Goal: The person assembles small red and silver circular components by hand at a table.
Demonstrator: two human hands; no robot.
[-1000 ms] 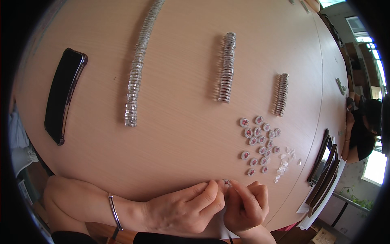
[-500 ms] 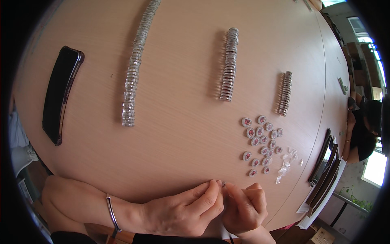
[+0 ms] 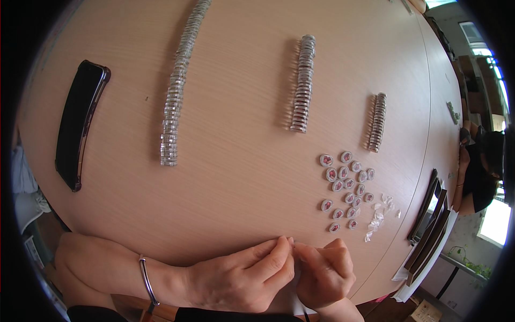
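Note:
At the table's near edge my left hand and my right hand meet, fingertips pinched close together. Whatever they hold is almost wholly hidden by the fingers and too small to name. Beyond my right hand lie several small round clear discs with red and dark centres, spread loosely on the table. Beside them is a heap of crumpled clear film scraps.
Three rows of stacked clear discs stand farther off: a long row, a middle row and a short row. A black phone lies left. Another phone lies right; beyond sits another person.
My right hand has turned slightly, its fingers shifting against the left fingertips. My left hand keeps nearly the same place. The discs and film lie as before.

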